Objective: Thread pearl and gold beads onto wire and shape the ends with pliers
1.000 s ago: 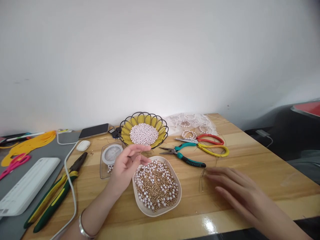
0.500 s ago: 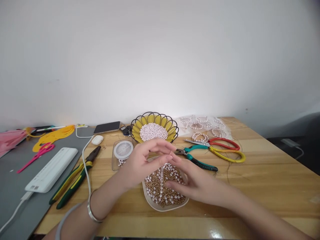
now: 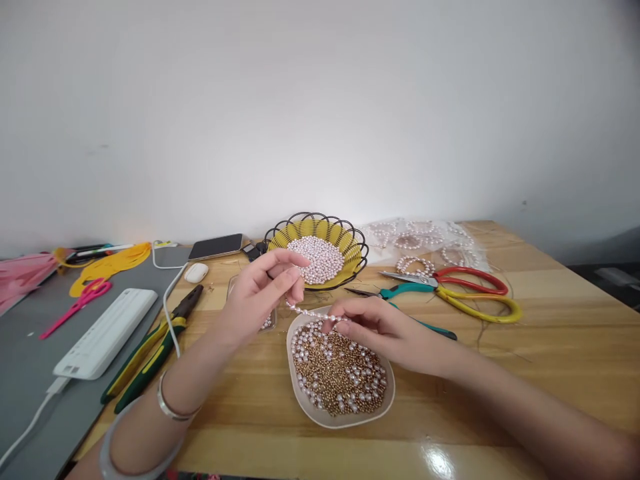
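Note:
A string of pearly beads stretches between my two hands, above the far rim of a white bowl. My left hand is closed near its left end, thumb against the fingers. At the other end, my right hand pinches the string between thumb and fingers. Small gold beads and larger pearl beads fill the bowl. Behind my hands stands a yellow basket with a black looped rim, holding many pinkish pearl beads. My left hand partly covers a small clear box.
To the right lie red-and-yellow-handled scissors, teal pliers and finished bead loops. Green-and-yellow pliers, a white power bank, pink scissors and a phone are on the left. A white cable crosses there.
My hands have moved apart, left hand leftward, and the bead string now runs nearly level between them. Before, it hung down over the bowl. The view has shifted slightly.

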Motion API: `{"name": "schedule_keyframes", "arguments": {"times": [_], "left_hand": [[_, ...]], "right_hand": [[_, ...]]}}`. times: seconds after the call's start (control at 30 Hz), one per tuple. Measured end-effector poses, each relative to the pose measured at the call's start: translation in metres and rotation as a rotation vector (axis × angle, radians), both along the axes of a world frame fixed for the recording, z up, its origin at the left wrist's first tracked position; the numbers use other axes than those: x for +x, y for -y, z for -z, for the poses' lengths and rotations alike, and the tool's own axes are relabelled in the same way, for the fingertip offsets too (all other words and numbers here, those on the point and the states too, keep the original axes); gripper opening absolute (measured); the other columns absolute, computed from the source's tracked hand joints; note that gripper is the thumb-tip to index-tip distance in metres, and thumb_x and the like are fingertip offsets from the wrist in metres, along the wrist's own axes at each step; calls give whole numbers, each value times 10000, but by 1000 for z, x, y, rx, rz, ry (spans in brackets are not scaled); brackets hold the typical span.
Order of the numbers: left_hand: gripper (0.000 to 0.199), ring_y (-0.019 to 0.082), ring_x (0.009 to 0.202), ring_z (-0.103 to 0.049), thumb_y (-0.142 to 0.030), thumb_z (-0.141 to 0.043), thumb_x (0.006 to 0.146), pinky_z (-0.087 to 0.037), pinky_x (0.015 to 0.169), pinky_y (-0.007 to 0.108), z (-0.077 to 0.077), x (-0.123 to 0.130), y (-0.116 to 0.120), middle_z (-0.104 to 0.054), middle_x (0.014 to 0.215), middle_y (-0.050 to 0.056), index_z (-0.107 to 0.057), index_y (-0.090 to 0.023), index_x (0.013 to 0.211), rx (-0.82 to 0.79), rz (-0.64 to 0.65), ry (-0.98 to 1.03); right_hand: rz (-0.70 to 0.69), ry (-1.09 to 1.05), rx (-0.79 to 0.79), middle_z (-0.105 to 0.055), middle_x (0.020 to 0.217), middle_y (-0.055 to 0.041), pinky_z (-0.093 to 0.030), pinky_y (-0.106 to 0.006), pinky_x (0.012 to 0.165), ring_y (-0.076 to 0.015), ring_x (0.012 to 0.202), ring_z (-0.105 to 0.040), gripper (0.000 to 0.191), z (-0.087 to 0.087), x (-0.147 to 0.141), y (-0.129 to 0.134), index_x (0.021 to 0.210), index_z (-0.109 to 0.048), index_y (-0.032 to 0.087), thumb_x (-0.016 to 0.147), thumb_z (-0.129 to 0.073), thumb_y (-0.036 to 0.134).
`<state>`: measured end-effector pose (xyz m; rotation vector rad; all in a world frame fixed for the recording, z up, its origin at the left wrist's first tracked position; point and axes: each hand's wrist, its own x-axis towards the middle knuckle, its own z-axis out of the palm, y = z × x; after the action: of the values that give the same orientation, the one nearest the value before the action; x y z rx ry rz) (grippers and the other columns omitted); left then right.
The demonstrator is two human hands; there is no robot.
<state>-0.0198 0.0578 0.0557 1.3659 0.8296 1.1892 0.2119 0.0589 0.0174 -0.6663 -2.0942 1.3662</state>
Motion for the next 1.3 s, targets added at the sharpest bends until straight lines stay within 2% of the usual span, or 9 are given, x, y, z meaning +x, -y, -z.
{"name": "schedule_keyframes", "arguments": {"times": [0.17,0.27,0.5,0.63,0.77,0.9,1.0,1.2,1.3], "left_hand": [[90,78,536,-515,-260,-658,975,-420,524,203,4,-6,4,-694,716,-16,-716,-241,1041,-30,57,-41],[92,83,532,-507,-250,-648,980,-412,515,207,4,-5,9,-674,692,-12,-710,-221,1041,-58,109,-51],[115,71,548,-494,-278,-635,1003,-444,567,193,20,3,20,-638,678,-25,-689,-211,1078,-136,159,150],[116,73,534,-489,-292,-648,998,-454,558,198,30,3,20,-632,670,-25,-683,-208,1068,-141,159,184],[117,70,542,-503,-288,-670,988,-461,565,191,33,2,17,-632,668,-22,-694,-194,1054,-137,141,202],[107,65,541,-502,-281,-670,987,-459,570,183,35,2,17,-614,657,-32,-692,-201,1056,-129,114,226],[111,58,524,-471,-290,-668,985,-437,558,181,36,3,19,-597,655,-37,-681,-200,1050,-136,94,240],[157,64,489,-329,-321,-673,962,-319,495,190,36,9,21,-428,583,-74,-608,-189,909,-203,88,266],[179,60,492,-300,-336,-675,964,-293,500,190,36,10,23,-412,591,-78,-596,-189,898,-229,108,269]], "right_hand": [[-27,53,50,-658,703,1,-474,-254,562,-125,608,-593,316,2,-1,3,913,-683,177,1060,-468,355],[-1,106,144,-713,746,-38,-487,-292,613,-152,654,-631,327,0,-4,4,895,-714,171,1055,-469,319],[78,291,342,-762,844,-34,-481,-321,702,-177,742,-673,198,12,-32,-6,937,-754,207,952,-583,109],[82,409,374,-734,852,-15,-542,-321,695,-162,728,-683,90,23,-48,-8,929,-715,172,979,-641,180],[107,466,360,-697,887,4,-582,-336,698,-152,732,-674,142,25,-53,-6,960,-678,155,997,-657,291],[162,357,256,-610,721,13,-435,-313,617,-139,611,-536,129,16,-45,-2,853,-666,166,961,-600,142],[171,186,96,-549,700,20,-361,-306,597,-138,625,-473,121,6,-35,1,797,-624,192,914,-619,159],[103,-189,-432,-562,709,39,-485,-249,536,-102,561,-536,306,7,-19,-2,860,-559,215,937,-641,499],[90,-317,-615,-616,771,25,-513,-214,544,-78,576,-584,310,15,-16,-5,860,-567,205,905,-717,473]]}}
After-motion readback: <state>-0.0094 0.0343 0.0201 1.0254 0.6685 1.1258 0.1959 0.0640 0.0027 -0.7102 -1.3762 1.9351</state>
